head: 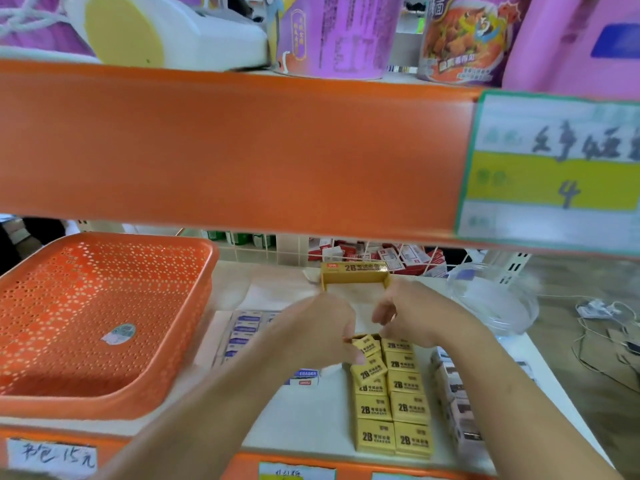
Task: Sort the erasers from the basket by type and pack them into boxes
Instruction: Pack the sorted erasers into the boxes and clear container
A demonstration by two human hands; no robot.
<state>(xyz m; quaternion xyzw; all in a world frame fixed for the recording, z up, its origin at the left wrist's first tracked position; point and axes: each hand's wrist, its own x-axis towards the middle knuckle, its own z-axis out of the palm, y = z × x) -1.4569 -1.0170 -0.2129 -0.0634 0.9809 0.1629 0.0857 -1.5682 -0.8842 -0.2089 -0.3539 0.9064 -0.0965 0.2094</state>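
My left hand (332,336) pinches a tilted yellow eraser (367,346), right hand (398,320) curled, contents unclear; I could knock the packed rows (394,410) crooked.

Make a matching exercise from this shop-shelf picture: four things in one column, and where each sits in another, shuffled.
Things:
1. orange basket
2. yellow 2B erasers
3. open yellow 2B box
4. clear plastic tub

Places:
A. behind the hands, standing at the back
B. far left of the shelf
C. in two rows, below the hands
D. right of the hands, by the shelf edge

Pairs: 1-B, 2-C, 3-A, 4-D
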